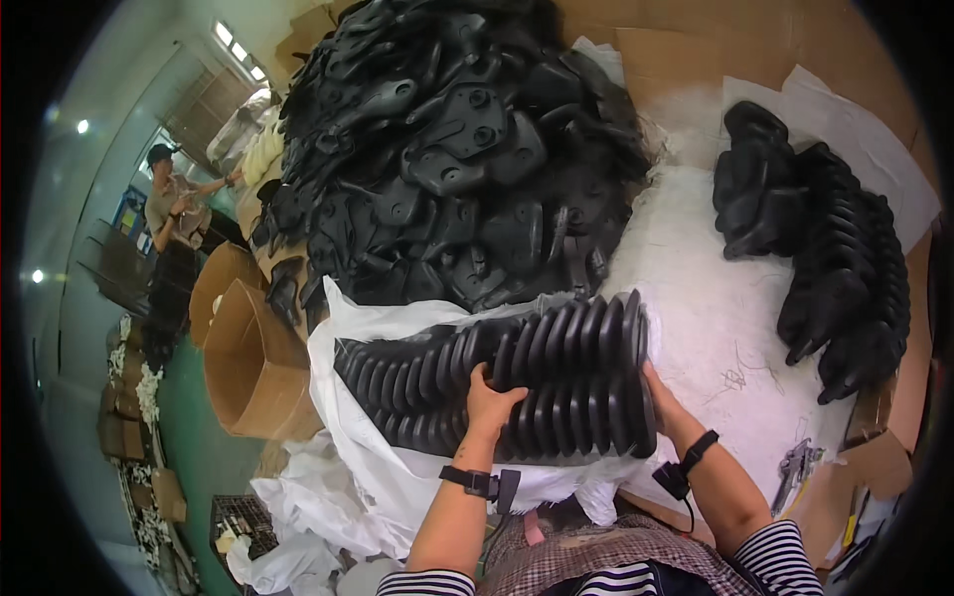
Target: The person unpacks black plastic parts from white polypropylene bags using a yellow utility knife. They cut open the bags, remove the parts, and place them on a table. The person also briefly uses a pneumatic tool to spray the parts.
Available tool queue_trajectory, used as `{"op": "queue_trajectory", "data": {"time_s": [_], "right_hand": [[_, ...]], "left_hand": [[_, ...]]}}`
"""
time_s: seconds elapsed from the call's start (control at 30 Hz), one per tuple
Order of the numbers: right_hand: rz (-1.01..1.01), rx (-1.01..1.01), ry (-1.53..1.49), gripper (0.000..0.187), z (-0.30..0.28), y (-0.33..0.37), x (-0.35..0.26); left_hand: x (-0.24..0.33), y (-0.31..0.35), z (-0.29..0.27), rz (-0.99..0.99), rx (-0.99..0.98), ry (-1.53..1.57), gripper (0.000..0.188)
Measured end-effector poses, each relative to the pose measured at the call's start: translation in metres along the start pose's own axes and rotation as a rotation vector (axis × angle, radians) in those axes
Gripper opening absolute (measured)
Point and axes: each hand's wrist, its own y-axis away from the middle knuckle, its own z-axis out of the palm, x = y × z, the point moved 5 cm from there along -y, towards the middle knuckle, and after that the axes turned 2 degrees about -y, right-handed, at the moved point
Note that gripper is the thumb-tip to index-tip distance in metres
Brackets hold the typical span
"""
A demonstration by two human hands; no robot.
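Two rows of nested black moulded plastic parts (571,382) lie on their sides in a white woven sack (340,343) in front of me. My left hand (489,405) is on top of the rows near their middle, its thumb pointing right and its fingers partly sunk between the parts. Against the right end of the stack presses my right hand (668,399), with most of its fingers hidden behind the end part. Between them the two hands clasp the right section of the rows. The sack's opening lies around the left and lower sides.
A tall heap of loose black parts (457,199) rises beyond the sack. More nested rows (845,258) lie at the right on white sheeting (686,238). Metal tool (795,472) is at the lower right. Open cardboard box (258,358) stands left; another person (179,209) is further back.
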Motion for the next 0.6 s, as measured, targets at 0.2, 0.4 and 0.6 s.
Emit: {"op": "queue_trajectory", "data": {"time_s": [0.2, 0.4, 0.6], "right_hand": [[-0.361, -0.088, 0.181, 0.080, 0.022, 0.061, 0.000], [-0.710, -0.189, 0.467, 0.085, 0.057, 0.127, -0.061], [-1.077, 0.041, 0.344, 0.094, 0.046, 0.193, -0.089]], "left_hand": [[-0.010, 0.043, -0.019, 0.018, -0.128, 0.212, 0.048], [0.082, 0.079, -0.048, 0.217, -0.201, 0.251, 0.058], [0.256, 0.091, 0.028, 0.840, -0.384, 0.011, 0.056]]}}
